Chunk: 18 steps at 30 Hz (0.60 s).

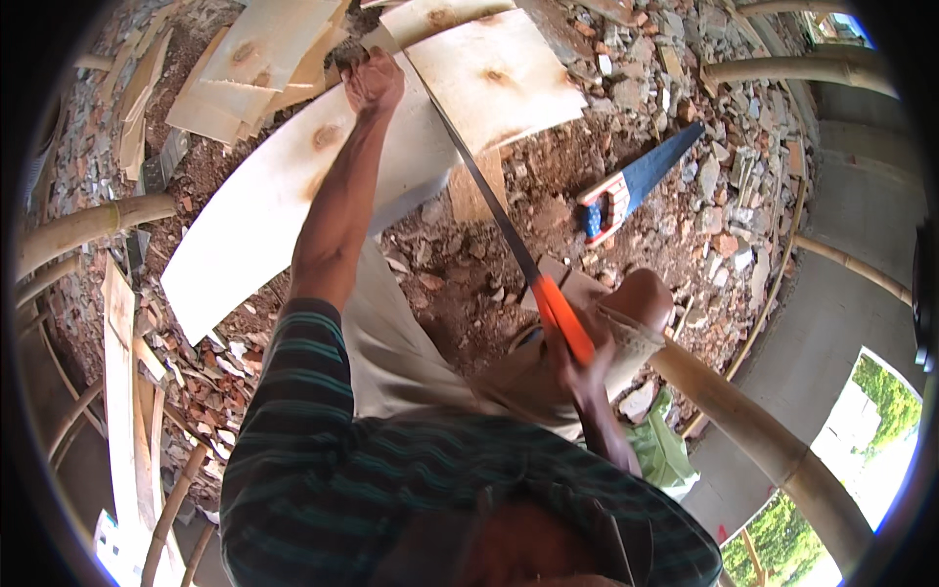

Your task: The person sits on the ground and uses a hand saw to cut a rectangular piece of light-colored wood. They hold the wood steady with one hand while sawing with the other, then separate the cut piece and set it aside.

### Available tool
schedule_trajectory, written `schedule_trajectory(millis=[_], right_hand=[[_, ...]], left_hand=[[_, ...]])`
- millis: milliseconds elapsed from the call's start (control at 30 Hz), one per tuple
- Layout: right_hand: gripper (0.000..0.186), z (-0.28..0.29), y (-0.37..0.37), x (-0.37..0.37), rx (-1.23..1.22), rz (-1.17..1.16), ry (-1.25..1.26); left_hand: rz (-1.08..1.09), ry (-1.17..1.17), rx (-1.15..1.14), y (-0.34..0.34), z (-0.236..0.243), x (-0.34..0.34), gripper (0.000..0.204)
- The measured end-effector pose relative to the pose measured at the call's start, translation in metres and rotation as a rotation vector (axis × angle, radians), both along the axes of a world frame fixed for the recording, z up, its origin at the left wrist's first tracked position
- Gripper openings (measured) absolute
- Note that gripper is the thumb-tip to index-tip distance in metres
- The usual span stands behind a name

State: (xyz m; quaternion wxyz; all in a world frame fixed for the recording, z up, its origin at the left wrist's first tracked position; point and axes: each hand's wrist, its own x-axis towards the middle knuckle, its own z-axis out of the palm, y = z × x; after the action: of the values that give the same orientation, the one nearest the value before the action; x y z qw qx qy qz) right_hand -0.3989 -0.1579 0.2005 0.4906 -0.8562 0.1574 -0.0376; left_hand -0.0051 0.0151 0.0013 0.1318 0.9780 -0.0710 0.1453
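Observation:
My left hand [372, 80] reaches up to a long pale plywood sheet [235, 254], its fingers curled on the far part beside a saw blade [474, 176]. My right hand [584, 354] grips the orange handle [562, 318] of this saw, whose long blade slants up between the long sheet and a squarish plywood piece [499, 64] with brown knots. A second saw [646, 171], with a dark blue blade and a blue, white and red handle, lies apart on the rubble to the right.
More plywood offcuts [245, 49] lie at upper left, planks [122, 382] at left. Broken brick and stones [430, 279] cover the ground. Bamboo poles [763, 430] cross both sides. A grey wall [822, 264] with an opening stands at right. A green sack [660, 450] lies behind my right arm.

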Motion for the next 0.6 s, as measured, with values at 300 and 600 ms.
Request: schedule_trajectory(millis=[300,600], right_hand=[[0.036,-0.014,-0.001,0.003,0.049,-0.033,0.027],[0.034,-0.039,0.022,0.100,0.101,0.003,0.109]], left_hand=[[0.029,-0.009,-0.067,-0.001,0.004,0.014,0.022],[0.021,-0.093,-0.010,0.001,-0.004,0.007,0.018]])
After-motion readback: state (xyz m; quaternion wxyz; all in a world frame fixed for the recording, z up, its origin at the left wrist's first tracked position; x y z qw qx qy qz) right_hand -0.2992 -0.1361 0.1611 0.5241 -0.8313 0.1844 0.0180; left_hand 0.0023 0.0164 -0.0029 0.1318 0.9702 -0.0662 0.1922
